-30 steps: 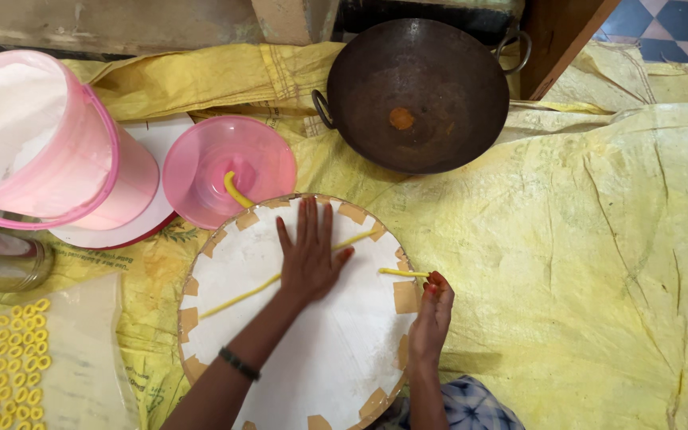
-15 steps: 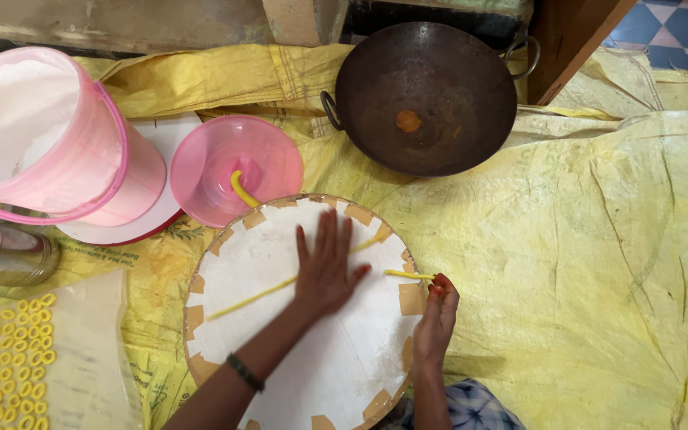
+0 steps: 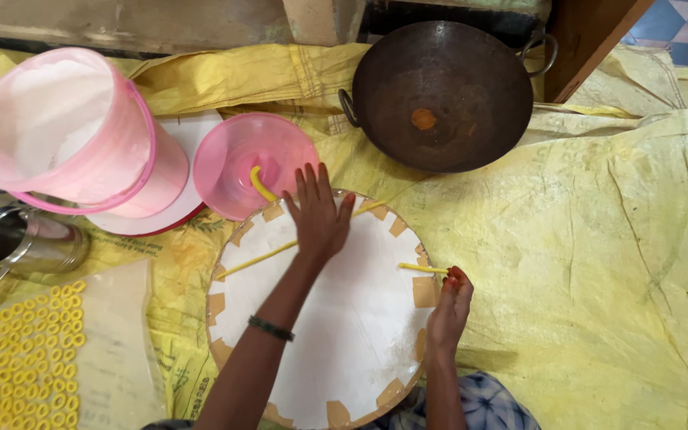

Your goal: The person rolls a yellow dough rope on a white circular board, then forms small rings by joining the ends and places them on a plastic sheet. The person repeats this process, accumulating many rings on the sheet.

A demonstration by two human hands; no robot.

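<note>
My left hand (image 3: 318,215) lies flat, fingers spread, on a long thin rope of yellow dough (image 3: 258,258) that runs across a round white floured board (image 3: 344,334). The board's rim is patched with brown tape. My right hand (image 3: 451,306) rests at the board's right edge and pinches a short piece of yellow dough (image 3: 417,268) between its fingertips. A dark band sits on my left wrist.
A pink bowl (image 3: 240,155) with a curl of yellow dough stands just beyond the board. A pink bucket of white flour (image 3: 57,127) is at the far left, a steel cup (image 3: 21,239) below it. Several yellow dough rings (image 3: 17,350) lie at lower left. A dark iron wok (image 3: 447,91) sits behind. Yellow sacking covers the floor.
My left hand has slid forward over the dough rope toward the board's far edge. The right hand stays at the board's right rim with its short piece.
</note>
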